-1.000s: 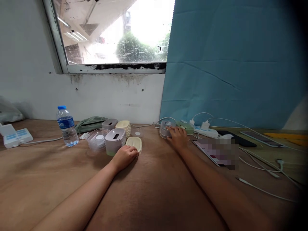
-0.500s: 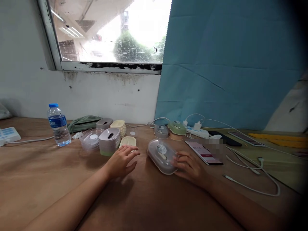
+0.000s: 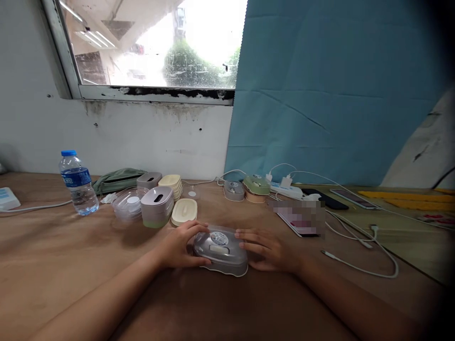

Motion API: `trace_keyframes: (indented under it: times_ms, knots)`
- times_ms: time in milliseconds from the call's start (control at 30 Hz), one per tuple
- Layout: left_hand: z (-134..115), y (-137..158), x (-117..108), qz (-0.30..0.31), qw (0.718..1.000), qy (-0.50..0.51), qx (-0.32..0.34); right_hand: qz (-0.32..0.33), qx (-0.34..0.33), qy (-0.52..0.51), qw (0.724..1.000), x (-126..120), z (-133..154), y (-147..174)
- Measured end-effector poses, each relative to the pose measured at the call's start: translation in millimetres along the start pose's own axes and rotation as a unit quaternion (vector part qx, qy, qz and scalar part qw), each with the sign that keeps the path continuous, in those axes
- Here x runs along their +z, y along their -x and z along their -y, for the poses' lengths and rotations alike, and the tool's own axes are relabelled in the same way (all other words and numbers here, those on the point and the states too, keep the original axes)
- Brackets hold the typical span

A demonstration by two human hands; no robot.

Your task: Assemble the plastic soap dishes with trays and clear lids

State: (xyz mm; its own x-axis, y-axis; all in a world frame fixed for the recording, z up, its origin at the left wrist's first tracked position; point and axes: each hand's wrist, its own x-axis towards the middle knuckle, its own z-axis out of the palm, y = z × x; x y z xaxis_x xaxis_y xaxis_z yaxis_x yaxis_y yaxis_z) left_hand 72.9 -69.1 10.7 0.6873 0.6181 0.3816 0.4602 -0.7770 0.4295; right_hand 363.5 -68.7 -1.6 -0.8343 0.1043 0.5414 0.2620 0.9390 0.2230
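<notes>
A grey plastic box with a clear lid (image 3: 220,258) rests on the table in front of me, a round printed sticker on its top. My left hand (image 3: 185,245) grips its left end, thumb on the near side and fingers over the far side. From the right, the fingers of my right hand (image 3: 265,248) are closed against the opposite end of the lid. Just beyond my left hand lies a cream oval lid (image 3: 184,211). Behind that stand a lilac box with a slot in its top (image 3: 157,203) and a stack of cream lids (image 3: 170,182).
Clear round lids (image 3: 130,203) and a water bottle (image 3: 77,184) stand to the left. Grey (image 3: 233,190) and green (image 3: 256,184) lidded boxes sit at the back. A phone (image 3: 296,222), a power strip (image 3: 287,190) and white cables (image 3: 377,272) lie to the right.
The grey box has come nearer to me and leftward, and it has turned. My left hand, free before, now touches its left end. My right hand has moved left with it.
</notes>
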Motion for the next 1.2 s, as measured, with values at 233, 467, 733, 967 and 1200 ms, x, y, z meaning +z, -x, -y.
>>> trace_keyframes:
  times_ms: [233, 467, 733, 967, 1200]
  knots:
    - [-15.2, -3.2, 9.1, -0.045, 0.993, 0.074, -0.081, 0.016, 0.060, -0.073, 0.995, -7.2, 1.9, -0.6]
    - [-26.9, -6.7, 12.8, -0.126, 0.973, 0.140, -0.129, -0.075, 0.152, -0.050, 0.984, 7.4, 15.7, -8.1]
    - [-12.4, -4.0, 16.5, -0.240, 0.938, 0.177, -0.176, -0.197, 0.524, -0.188, 0.807, 4.0, -17.4, -21.4]
    - [-6.1, -3.6, 13.7, -0.175, 0.971, 0.125, -0.109, -0.187, 0.680, -0.380, 0.599, 28.3, -107.8, -84.0]
    - [-5.1, 1.0, 7.0, -0.117, 0.992, -0.008, -0.046, -0.232, 0.688, -0.489, 0.484, 82.0, -157.7, -145.4]
